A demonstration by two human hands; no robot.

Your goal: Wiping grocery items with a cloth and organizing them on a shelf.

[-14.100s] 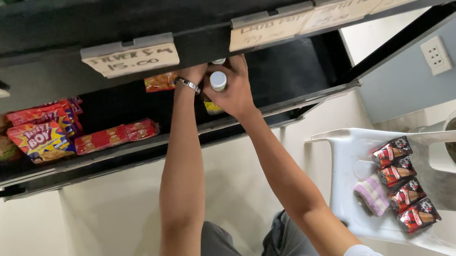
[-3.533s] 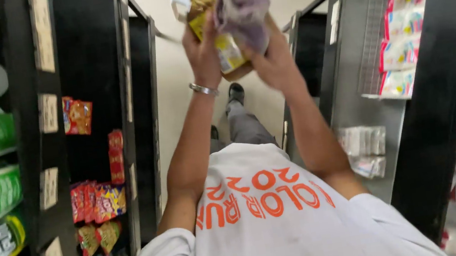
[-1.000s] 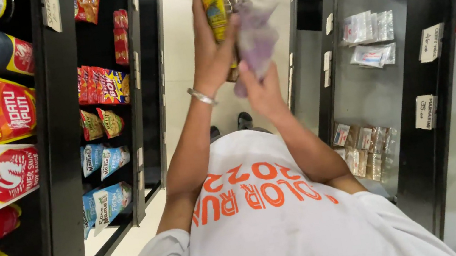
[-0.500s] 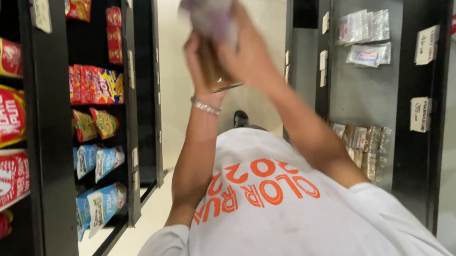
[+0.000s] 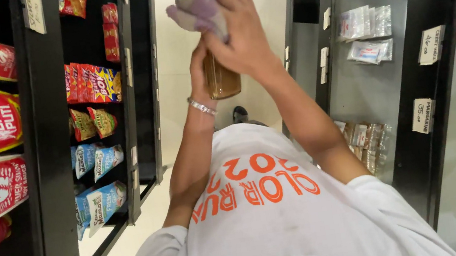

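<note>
I hold a glass bottle of amber-brown liquid (image 5: 222, 78) out in front of me in the shop aisle. My left hand (image 5: 200, 76), with a silver bracelet on the wrist, grips the bottle from the left side. My right hand (image 5: 240, 30) presses a crumpled purple-grey cloth (image 5: 196, 6) onto the bottle's upper part. The bottle's top is hidden behind the cloth and fingers.
Black shelves (image 5: 51, 172) on the left carry snack bags and red sauce pouches. Black shelves (image 5: 419, 75) on the right hold small clear packets and white price tags. A pale tiled floor (image 5: 179, 63) runs between them. My white shirt fills the bottom.
The bottle has dropped lower since a second ago, and the cloth now sits on its upper end. Long before, both hands reached into a shelf.
</note>
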